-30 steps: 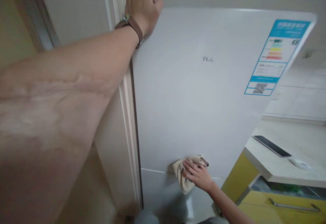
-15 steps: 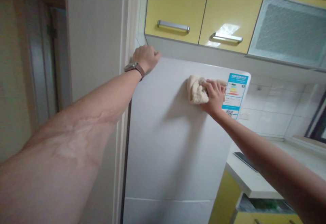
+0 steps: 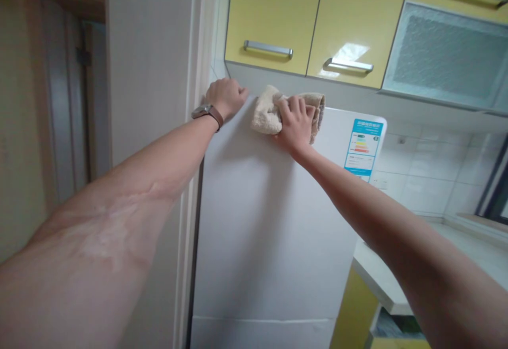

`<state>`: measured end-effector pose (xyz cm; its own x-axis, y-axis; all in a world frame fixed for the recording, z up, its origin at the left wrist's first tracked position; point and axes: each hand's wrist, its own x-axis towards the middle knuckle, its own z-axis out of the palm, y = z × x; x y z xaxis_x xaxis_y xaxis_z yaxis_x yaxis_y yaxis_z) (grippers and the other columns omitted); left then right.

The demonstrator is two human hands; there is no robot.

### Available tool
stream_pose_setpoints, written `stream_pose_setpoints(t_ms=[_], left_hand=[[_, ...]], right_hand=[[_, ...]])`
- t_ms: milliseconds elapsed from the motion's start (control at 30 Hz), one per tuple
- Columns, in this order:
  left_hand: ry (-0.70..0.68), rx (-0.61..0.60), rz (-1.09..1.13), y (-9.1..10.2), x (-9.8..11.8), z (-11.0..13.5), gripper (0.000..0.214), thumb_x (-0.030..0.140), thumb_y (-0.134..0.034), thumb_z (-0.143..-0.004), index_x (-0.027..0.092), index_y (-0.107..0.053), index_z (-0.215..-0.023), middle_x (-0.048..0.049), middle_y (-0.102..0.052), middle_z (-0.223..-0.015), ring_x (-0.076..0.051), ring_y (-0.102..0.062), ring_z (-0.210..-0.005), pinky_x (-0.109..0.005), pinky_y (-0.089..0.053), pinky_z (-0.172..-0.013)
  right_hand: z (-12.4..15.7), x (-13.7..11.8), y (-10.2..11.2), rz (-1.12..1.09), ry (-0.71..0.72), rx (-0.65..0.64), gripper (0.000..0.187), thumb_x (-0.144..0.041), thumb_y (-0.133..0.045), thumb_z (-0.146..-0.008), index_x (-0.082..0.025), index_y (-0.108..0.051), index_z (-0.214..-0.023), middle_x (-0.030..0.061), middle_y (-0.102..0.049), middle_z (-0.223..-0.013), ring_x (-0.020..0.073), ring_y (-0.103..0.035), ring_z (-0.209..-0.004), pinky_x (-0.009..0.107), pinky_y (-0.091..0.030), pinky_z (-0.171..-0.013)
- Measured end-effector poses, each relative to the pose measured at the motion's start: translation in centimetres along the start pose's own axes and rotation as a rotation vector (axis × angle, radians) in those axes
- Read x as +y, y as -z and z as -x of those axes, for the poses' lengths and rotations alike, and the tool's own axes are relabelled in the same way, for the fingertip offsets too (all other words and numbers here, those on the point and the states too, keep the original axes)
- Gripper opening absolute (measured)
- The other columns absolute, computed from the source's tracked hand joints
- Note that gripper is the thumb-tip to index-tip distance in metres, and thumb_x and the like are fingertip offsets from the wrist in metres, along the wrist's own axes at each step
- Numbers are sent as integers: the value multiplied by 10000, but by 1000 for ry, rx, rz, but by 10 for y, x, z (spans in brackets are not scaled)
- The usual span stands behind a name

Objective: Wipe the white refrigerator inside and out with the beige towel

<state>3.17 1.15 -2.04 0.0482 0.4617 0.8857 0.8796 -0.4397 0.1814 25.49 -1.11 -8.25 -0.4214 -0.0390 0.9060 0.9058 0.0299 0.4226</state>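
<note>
A white refrigerator door stands in front of me, with a blue and white energy label near its upper right corner. My right hand presses a folded cream cloth against the door's top edge, left of the label. The cloth's tan end sticks out to the right of the fingers. At the top left corner, my left hand is closed over the door's edge; its fingertips are partly hidden. A watch with a brown strap is on the left wrist.
Yellow wall cabinets with metal handles hang just above the refrigerator. A frosted glass panel is at upper right. To the right is a white countertop. A pale door frame borders the refrigerator on the left.
My right hand has slid the cloth left and upward, away from the label to the door's top edge. My left hand stays at the corner. The view has shifted slightly.
</note>
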Motion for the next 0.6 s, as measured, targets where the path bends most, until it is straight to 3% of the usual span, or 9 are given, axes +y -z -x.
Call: stream_pose_setpoints(t_ms=[67, 167, 267, 400, 600], left_hand=[[5, 9, -5, 0, 0, 1, 731, 677, -271, -1008, 162, -757, -1190, -83, -731, -980, -271, -508, -1175, -383, -320, -927], [-1, 4, -35, 1, 0, 2, 718, 649, -249, -1041, 135, -719, -1216, -46, -705, -1079, -197, -450, -1109, -362, -309, -963], [-6, -4, -49, 2, -1, 3, 715, 632, -242, -1054, 110, -689, -1252, -28, -697, -1022, -162, -404, -1093, -342, -297, -984], [-4, -19, -37, 1, -1, 2, 736, 639, -245, -1044, 118, -697, -1300, -44, -696, -844, -201, -458, -1177, -361, -314, -979], [-13, -15, -38, 1, 0, 2, 714, 591, -271, -1037, 107, -704, -1331, -97, -742, -1019, -249, -508, -1218, -375, -343, -996]], right_hand=[[4, 6, 6, -1, 71, -56, 493, -415, -528, -944, -189, -547, -1382, 175, -510, -1341, 359, -405, -1303, 526, -314, -1079], [10, 23, 15, 16, 161, -146, 509, -452, -527, -952, -199, -548, -1392, 156, -526, -1327, 337, -432, -1271, 503, -315, -1077], [19, 49, 22, 35, 163, -176, 495, -470, -528, -952, -196, -574, -1362, 149, -552, -1307, 328, -465, -1233, 494, -328, -1063], [40, 100, 32, 49, 12, -109, 425, -430, -518, -941, -185, -615, -1275, 149, -575, -1251, 333, -502, -1182, 508, -360, -1028], [83, 191, 55, 62, -250, -31, 442, -428, -597, -825, -173, -574, -1184, 157, -550, -1168, 355, -491, -1128, 550, -377, -987]])
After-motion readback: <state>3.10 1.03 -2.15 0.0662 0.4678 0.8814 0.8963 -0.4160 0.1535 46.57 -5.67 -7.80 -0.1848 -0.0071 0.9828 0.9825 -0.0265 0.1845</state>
